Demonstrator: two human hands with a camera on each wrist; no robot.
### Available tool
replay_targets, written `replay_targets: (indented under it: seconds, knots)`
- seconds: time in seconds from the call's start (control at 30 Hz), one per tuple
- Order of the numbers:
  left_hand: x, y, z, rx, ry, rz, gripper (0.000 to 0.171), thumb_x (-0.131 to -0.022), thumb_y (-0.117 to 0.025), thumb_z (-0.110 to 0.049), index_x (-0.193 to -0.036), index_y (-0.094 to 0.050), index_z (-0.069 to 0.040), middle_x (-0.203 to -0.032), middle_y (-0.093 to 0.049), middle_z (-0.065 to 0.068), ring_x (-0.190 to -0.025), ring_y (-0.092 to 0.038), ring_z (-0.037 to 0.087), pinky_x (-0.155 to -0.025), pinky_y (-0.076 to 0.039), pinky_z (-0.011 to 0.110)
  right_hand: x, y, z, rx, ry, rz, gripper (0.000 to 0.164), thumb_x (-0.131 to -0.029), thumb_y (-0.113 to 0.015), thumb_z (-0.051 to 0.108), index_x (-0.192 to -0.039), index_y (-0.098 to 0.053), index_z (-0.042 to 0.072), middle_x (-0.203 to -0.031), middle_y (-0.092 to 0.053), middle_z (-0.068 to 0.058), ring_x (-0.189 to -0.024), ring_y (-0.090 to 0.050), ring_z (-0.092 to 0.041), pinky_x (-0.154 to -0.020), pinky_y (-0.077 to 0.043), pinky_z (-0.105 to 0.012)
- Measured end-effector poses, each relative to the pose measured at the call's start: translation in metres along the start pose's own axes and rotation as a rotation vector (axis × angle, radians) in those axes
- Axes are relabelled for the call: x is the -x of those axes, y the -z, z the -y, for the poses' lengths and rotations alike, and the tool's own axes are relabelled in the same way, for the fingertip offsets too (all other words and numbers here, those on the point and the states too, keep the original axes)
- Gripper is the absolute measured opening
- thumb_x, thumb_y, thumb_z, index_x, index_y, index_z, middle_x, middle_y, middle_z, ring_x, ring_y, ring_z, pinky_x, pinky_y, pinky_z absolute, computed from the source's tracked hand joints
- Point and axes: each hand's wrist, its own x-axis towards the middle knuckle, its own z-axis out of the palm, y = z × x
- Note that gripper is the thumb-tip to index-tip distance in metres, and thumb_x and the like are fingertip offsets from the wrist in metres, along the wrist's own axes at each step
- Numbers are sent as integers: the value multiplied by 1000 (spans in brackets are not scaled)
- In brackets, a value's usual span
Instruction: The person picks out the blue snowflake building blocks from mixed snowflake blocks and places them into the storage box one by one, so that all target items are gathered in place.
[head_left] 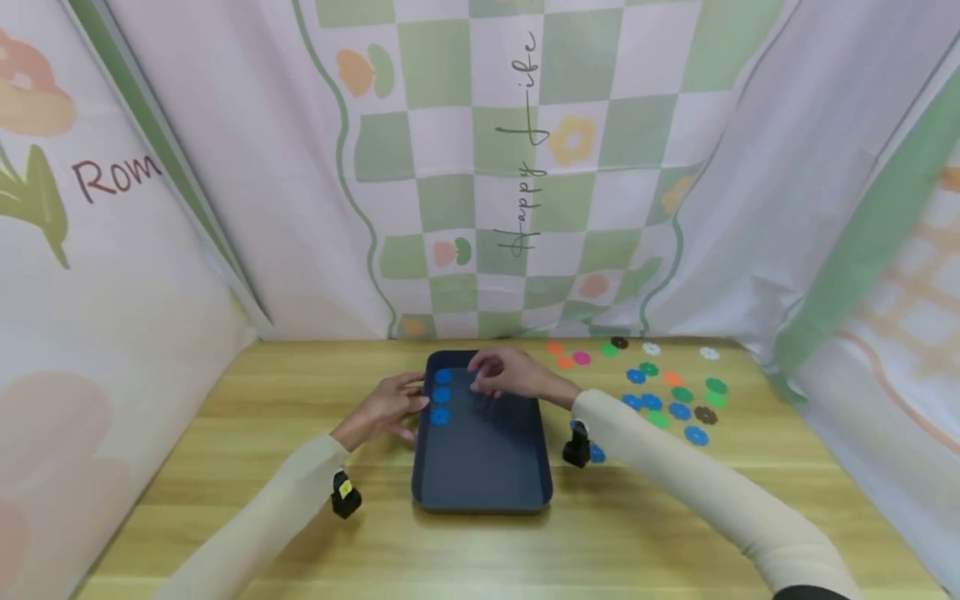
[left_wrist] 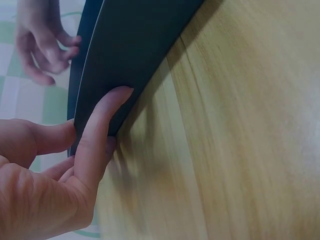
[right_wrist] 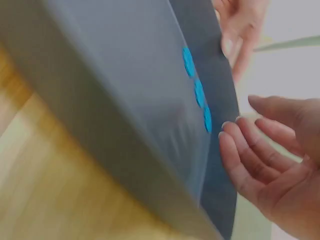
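Observation:
A dark rectangular tray (head_left: 483, 467) lies lengthwise on the wooden table. Three blue flower-shaped discs (head_left: 440, 395) form a column along the inside of its left edge; in the right wrist view the same blue discs (right_wrist: 199, 93) sit close to the wall. My left hand (head_left: 386, 408) grips the tray's left wall, thumb at the rim and fingers against the outer side (left_wrist: 112, 55). Over the far part of the tray hovers my right hand (head_left: 510, 372), right of the discs. Its fingers (right_wrist: 245, 160) are loosely bent, with nothing between them and the thumb.
Right of the tray, several loose flower discs are scattered: blue (head_left: 696, 435), green (head_left: 716, 386), orange (head_left: 672, 378), white (head_left: 709, 353), brown (head_left: 705, 415) and pink (head_left: 581, 357). Another blue disc (head_left: 597, 452) lies beside the right wrist camera. A patterned curtain (head_left: 510, 192) hangs behind the table.

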Motion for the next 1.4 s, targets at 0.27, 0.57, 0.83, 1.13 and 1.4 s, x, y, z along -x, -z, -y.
replay_targets:
  seconds: [0.27, 0.57, 0.83, 1.13, 1.4]
  knots:
    - [2, 5, -4, 4, -10, 6, 65, -108, -55, -3, -165, -25, 0, -165, -28, 34, -144, -43, 52, -64, -68, 39, 32, 42, -21, -6, 71, -60, 37, -102, -71, 14, -135, -64, 1, -118, -71, -19, -105, -69, -41, -87, -63, -52]
    - [1, 7, -3, -12, 4, -12, 63, -108, -55, -4, -165, -28, -2, -165, -30, 32, -142, -47, 50, -62, -67, 38, 72, 75, -55, 21, 8, -37, 50, -101, -72, 19, -148, -56, 9, -137, -63, -22, -120, -65, -36, -99, -59, -47]
    - [0, 6, -3, -20, 6, -11, 62, -108, -55, -5, -165, -28, -3, -165, -29, 32, -142, -48, 50, -62, -67, 38, 99, 96, -87, -29, -42, 156, 64, -102, -70, 12, -157, -41, 0, -154, -48, -28, -137, -51, -49, -110, -55, -47]
    - [2, 5, -2, -10, 23, -16, 62, -109, -54, -4, -165, -28, -3, -165, -31, 32, -142, -47, 50, -66, -68, 43, 112, 98, -106, -4, -135, 324, 70, -101, -72, 18, -161, -39, 11, -164, -41, -16, -147, -36, -41, -122, -37, -47]
    - [1, 3, 1, -2, 24, -14, 61, -108, -56, -5, -164, -32, -6, -165, -32, 29, -140, -50, 48, -64, -68, 40, 116, 93, -116, 62, -65, 301, 61, -101, -72, 18, -155, -46, 7, -153, -46, -19, -131, -44, -31, -104, -42, -20]
